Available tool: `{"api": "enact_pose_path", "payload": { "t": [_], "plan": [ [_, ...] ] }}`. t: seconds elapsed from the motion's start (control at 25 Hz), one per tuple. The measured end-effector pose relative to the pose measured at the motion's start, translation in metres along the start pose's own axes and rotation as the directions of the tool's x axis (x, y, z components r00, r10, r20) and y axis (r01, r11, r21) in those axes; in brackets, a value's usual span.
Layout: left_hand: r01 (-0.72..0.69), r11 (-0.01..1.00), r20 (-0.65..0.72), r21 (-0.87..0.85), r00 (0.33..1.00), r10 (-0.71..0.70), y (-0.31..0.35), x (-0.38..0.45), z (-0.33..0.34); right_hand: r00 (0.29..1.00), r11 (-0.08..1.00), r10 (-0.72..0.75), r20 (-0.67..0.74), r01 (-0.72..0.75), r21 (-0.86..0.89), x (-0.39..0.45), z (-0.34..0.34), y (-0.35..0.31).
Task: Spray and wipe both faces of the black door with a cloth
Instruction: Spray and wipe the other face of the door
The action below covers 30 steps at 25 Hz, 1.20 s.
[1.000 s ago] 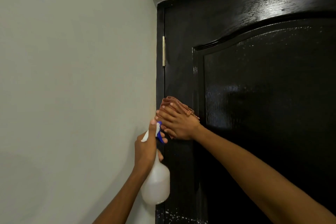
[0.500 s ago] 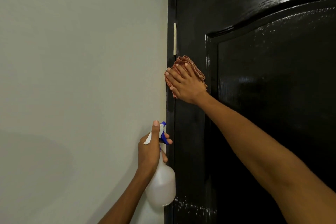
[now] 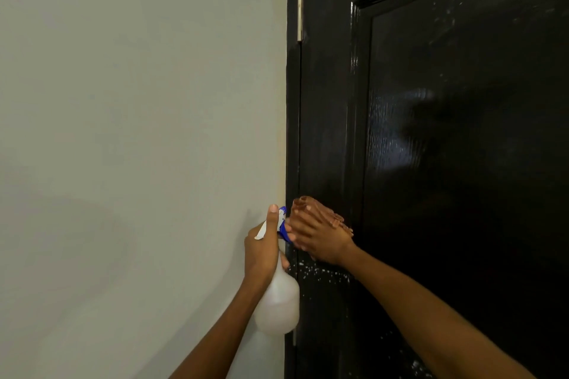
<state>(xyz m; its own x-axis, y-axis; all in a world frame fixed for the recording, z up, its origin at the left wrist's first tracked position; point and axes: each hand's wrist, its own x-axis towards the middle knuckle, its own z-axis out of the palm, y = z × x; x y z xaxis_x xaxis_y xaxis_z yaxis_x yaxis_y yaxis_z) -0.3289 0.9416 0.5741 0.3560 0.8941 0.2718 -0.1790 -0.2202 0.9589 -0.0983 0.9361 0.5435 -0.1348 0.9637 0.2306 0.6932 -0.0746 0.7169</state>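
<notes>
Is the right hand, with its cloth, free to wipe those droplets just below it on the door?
Probably yes. The right hand presses the cloth flat on the black door, and the droplets sit directly beneath, with nothing between them.

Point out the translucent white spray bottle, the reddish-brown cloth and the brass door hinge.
translucent white spray bottle (image 3: 278, 304): head view, on its rounded body.
reddish-brown cloth (image 3: 303, 201): head view, top fold above the fingers.
brass door hinge (image 3: 299, 11): head view, mid-barrel.

Left hand (image 3: 261, 251): bare; no ring or glove visible
Right hand (image 3: 320, 238): bare
Forearms: uncovered; no sleeve, watch or band visible
</notes>
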Motion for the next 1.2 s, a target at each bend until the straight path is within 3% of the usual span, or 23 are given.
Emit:
{"api": "enact_pose_path", "payload": {
  "t": [0.08,0.16,0.24,0.36,0.52,0.68,0.72,0.88,1.0,1.12,1.2],
  "plan": [
    [0.012,1.000,0.020,-0.002,1.000,-0.012,-0.010,-0.006,-0.011,0.980,0.990,-0.103,0.171,0.118,-0.078,-0.018,0.019,-0.026],
    [0.034,0.999,0.072,-0.036,0.997,-0.031,-0.015,-0.010,-0.022,0.972,0.980,-0.130,0.198,0.156,-0.123,-0.030,0.020,-0.027],
    [0.044,0.997,0.108,-0.066,0.994,-0.037,-0.015,-0.012,-0.026,0.993,0.987,-0.085,0.083,0.095,-0.127,-0.035,0.004,-0.005],
    [0.039,0.996,0.103,-0.085,0.994,-0.030,-0.020,-0.011,-0.023,0.974,0.985,0.166,-0.156,-0.171,-0.021,-0.024,-0.048,0.058],
    [0.096,0.991,0.171,-0.098,0.982,-0.078,-0.031,0.002,-0.014,0.785,0.876,0.467,-0.407,-0.475,0.090,0.015,-0.132,0.149],
    [0.090,0.992,0.113,-0.091,0.990,-0.080,-0.042,0.003,-0.009,0.706,0.828,0.554,-0.441,-0.520,0.208,0.031,-0.114,0.134],
    [0.090,0.994,0.084,-0.069,0.993,-0.084,-0.049,0.001,-0.010,0.718,0.839,0.541,-0.438,-0.502,0.212,0.028,-0.093,0.112],
    [0.100,0.995,0.016,0.013,0.995,-0.100,-0.088,-0.015,-0.016,0.880,0.934,0.347,-0.324,-0.292,0.207,0.002,0.004,-0.002],
    [0.071,0.994,0.004,0.080,0.997,-0.072,-0.103,-0.023,-0.017,0.961,0.962,0.214,-0.177,-0.175,0.211,-0.020,0.067,-0.084],
    [0.089,0.989,-0.022,0.120,0.996,-0.087,-0.112,-0.026,-0.020,0.998,0.966,0.059,0.027,-0.064,0.250,-0.036,0.100,-0.132],
    [0.083,0.989,-0.016,0.119,0.997,-0.082,-0.113,-0.028,-0.025,0.999,0.974,0.009,0.042,-0.018,0.226,-0.037,0.104,-0.133]
  ]
}}
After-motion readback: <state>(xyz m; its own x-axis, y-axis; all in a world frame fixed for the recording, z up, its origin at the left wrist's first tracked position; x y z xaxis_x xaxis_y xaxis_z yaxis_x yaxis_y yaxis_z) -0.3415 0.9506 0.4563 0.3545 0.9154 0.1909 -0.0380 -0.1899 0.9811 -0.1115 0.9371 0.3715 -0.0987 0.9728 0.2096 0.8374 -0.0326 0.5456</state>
